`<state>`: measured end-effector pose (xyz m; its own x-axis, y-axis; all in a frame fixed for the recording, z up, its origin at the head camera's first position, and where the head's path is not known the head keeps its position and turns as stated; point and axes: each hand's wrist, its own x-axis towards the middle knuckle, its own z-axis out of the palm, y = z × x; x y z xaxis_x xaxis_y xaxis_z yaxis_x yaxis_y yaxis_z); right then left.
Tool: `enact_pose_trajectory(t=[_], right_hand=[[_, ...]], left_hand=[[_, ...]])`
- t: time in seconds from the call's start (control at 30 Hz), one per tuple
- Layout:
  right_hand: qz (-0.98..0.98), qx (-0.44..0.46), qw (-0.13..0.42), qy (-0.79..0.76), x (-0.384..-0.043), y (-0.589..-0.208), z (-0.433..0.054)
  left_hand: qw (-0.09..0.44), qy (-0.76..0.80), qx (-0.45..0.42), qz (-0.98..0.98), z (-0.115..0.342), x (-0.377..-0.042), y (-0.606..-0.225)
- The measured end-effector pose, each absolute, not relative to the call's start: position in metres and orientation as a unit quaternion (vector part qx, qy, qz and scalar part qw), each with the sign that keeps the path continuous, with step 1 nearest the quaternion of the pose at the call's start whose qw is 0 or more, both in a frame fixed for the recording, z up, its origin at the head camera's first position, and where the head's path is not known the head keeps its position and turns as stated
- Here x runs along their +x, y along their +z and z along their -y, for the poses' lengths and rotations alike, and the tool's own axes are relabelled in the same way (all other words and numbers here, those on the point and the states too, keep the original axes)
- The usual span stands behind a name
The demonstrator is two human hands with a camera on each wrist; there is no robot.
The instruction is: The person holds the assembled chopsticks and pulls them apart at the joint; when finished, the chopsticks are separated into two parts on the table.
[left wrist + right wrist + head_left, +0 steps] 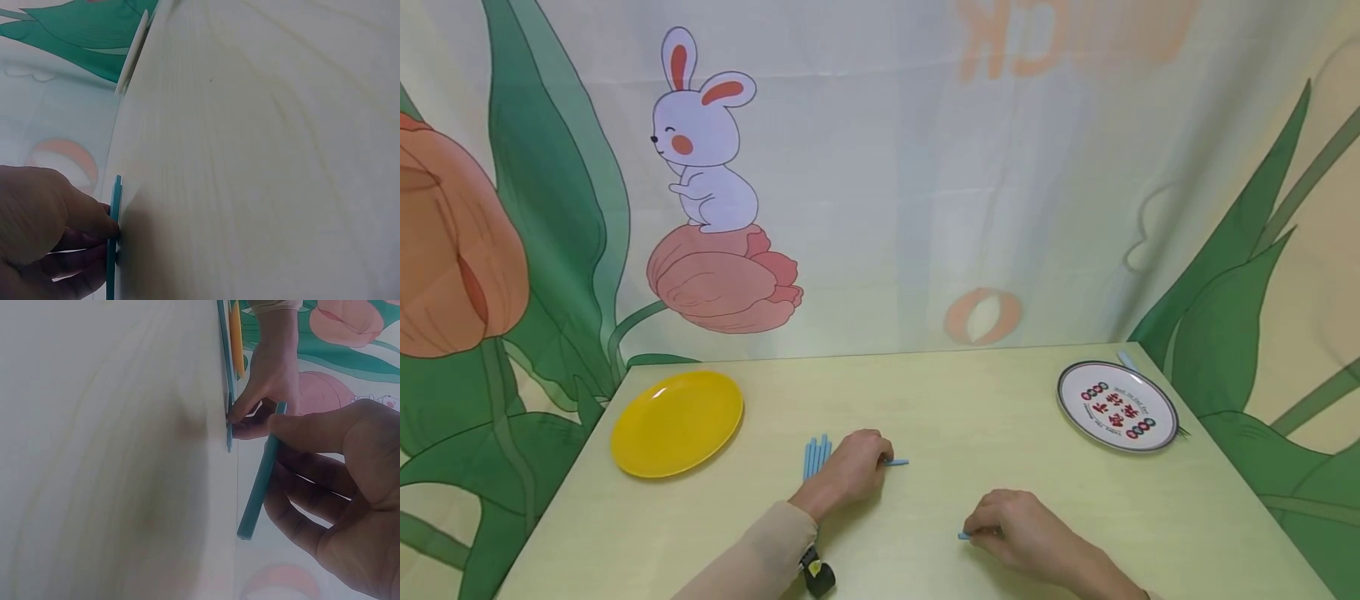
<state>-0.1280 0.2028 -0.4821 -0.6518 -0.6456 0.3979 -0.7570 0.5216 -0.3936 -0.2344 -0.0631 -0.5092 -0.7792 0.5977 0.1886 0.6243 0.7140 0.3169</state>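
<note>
Several blue sticks (pixel 817 454) lie side by side on the pale wooden table (pixel 970 433), partly under my left hand (pixel 880 461). That hand's curled fingers pinch one blue stick (pixel 114 244) flat on the tabletop, and its tip (pixel 898 462) pokes out to the right. My right hand (pixel 981 533) is nearer the front edge. It holds another blue stick (pixel 259 481) between thumb and fingers, lifted a little off the table. In the right wrist view my left hand (pixel 272 369) shows further along, at its stick (pixel 229 434).
A yellow plate (pixel 676 422) sits at the table's left. A white plate with red and green print (pixel 1116 406) is at the far right, and something thin sticks out behind it. A printed cloth backdrop hangs close behind and to both sides.
</note>
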Motion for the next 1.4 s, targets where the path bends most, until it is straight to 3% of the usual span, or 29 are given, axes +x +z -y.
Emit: enact_pose_trajectory(t=[0.43,1.4], right_hand=[[0.855,0.432,0.116,0.262,-0.131,-0.487,-0.201],[0.865,0.425,0.084,0.253,-0.131,-0.495,-0.202]], left_hand=[[0.033,-0.183,-0.33,0.925,0.063,-0.235,-0.511],[0.031,-0.209,-0.321,0.923,0.071,-0.231,-0.501]])
